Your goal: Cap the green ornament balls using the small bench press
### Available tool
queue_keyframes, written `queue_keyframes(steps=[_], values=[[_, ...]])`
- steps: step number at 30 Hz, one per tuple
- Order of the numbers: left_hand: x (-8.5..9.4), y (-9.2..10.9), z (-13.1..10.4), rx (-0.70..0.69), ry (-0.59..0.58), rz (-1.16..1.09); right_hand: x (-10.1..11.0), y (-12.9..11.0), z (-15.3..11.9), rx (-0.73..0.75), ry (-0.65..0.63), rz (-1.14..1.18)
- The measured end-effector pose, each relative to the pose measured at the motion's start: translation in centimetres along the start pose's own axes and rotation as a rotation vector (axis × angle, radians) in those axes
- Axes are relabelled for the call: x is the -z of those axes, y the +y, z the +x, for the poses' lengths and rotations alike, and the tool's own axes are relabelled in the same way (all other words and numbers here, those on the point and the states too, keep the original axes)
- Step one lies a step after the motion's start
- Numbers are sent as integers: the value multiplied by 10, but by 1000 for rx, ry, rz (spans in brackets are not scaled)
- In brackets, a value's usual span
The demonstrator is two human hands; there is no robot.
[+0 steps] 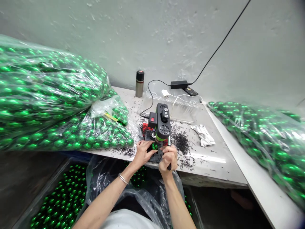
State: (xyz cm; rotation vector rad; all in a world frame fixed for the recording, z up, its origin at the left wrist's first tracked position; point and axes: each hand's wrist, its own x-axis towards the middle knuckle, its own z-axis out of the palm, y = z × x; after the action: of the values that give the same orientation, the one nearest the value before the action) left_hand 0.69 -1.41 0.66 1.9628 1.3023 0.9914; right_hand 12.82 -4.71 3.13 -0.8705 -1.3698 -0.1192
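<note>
A small black bench machine [163, 122], which looks like a mini drill press, stands near the table's front edge. Below its head sits a shiny green ball [154, 146]. My left hand [144, 152] pinches that ball from the left, thumb in front and fingers behind. On the machine's right side, my right hand [168, 158] is wrapped round a black lever handle [169, 166], whose lower end pokes out under the fist. Red bits [147, 128] lie beside the machine's base. The tool tip over the ball is hidden.
A large clear bag of green balls [54, 98] covers the table's left; another bag [267, 140] lies right. Black slivers [181, 142] are scattered about. White gloves [203, 135], a flask [139, 84], a power adapter [179, 84] and cables lie around. Below, a bin [59, 197] holds green balls.
</note>
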Motion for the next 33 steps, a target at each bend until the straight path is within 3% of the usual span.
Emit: queue_keyframes(steps=[10,13,17,20,22,24,26,29,33], values=[[-2,1,4,-28,20,-63,13,4,5,137,-165,-50],[-3,1,4,-28,39,-72,16,-13,27,41,-120,-7],[1,-2,-21,-69,74,-52,19,-40,62,-265,-144,33],[14,-6,-46,-240,8,20,16,-47,69,-300,-117,34],[31,-9,-49,-306,0,109,13,-46,63,-286,-56,39],[55,-13,-31,-237,69,249,9,-44,56,-277,-6,47],[81,-20,3,-22,175,443,6,-42,50,-275,18,53],[110,-32,61,266,72,770,4,-43,49,-288,22,51],[117,-45,104,304,6,814,5,-43,49,-284,24,42]])
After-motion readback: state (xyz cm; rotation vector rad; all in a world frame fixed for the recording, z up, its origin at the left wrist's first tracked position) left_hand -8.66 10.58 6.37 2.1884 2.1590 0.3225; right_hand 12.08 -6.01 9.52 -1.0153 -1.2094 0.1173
